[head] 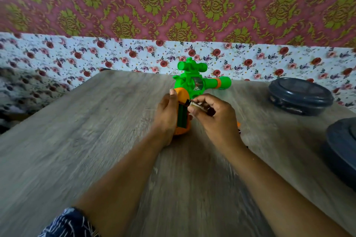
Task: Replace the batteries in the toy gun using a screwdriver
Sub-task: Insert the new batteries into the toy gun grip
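Note:
A green and orange toy gun [194, 81] lies on the wooden table [96, 131], barrel pointing right, orange handle toward me. My left hand [166, 115] grips the handle, where a dark green open battery compartment [182, 116] shows. My right hand [213, 115] pinches a battery [199, 106] right at the top of that compartment. No screwdriver is clearly visible; a small orange and dark bit [238, 127] peeks out behind my right wrist.
A dark grey round lidded container [299, 96] stands at the right rear of the table. Another dark round object [342, 150] sits at the right edge. A floral wall runs behind the table.

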`<state>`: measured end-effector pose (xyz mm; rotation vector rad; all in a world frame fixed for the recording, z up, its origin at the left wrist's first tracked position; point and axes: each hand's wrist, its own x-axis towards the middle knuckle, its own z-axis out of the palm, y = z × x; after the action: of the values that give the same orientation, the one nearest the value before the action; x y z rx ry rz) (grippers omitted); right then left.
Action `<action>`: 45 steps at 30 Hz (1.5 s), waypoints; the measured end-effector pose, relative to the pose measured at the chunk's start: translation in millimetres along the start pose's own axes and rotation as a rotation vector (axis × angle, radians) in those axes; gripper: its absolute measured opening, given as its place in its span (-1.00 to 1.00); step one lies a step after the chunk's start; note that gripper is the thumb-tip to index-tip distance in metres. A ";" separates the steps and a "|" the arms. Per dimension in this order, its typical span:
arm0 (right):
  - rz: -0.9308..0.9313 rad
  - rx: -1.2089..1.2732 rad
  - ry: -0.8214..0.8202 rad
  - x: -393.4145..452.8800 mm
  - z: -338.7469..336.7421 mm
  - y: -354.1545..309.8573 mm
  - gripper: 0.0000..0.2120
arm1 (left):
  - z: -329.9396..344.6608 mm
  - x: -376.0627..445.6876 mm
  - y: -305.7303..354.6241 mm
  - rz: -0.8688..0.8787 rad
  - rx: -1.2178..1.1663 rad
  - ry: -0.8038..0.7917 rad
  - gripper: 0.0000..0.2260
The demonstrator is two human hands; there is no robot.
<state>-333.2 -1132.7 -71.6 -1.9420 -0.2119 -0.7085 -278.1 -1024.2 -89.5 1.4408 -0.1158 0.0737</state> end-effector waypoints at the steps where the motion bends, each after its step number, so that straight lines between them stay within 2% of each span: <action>1: 0.006 0.015 0.002 0.3 -0.9 0.5 -0.91 | 0.9 -1.6 0.7 0.004 -0.009 -0.009 -0.70; 7: 0.158 0.234 0.051 4.6 -8.1 1.7 -0.88 | 2.0 -5.2 5.6 -0.040 -0.054 -0.033 -0.66; 11: 0.255 0.386 0.007 7.1 -8.1 0.0 -0.87 | 1.4 -6.6 8.3 -0.052 -0.039 -0.030 -0.65; 15: 0.236 0.271 -0.021 6.2 1.6 7.0 -0.82 | 2.3 -7.3 5.8 -0.029 0.035 0.008 -0.73; 19: 0.138 0.099 -0.004 1.6 11.2 12.3 -0.94 | 3.2 -5.9 6.2 -0.014 0.131 0.070 -0.71; 24: 0.058 -0.003 0.070 -1.4 12.4 15.1 -0.78 | 3.3 -5.9 5.9 -0.019 0.108 0.076 -0.69; 33: 0.033 0.025 0.079 -2.1 14.9 15.9 -0.82 | 6.4 -9.9 7.9 -0.064 0.002 0.041 -0.64; 38: 0.012 0.001 0.048 -6.6 14.6 12.8 -0.80 | 4.4 -10.3 6.7 -0.081 0.048 0.041 -0.56; 45: 0.040 0.037 0.033 -6.8 13.8 12.9 -0.87 | 5.3 -13.2 10.7 -0.041 0.029 0.041 -0.73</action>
<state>-327.7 -1125.7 -89.7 -1.8934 -0.1644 -0.7048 -292.7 -1027.9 -79.9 1.4692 -0.0515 0.0721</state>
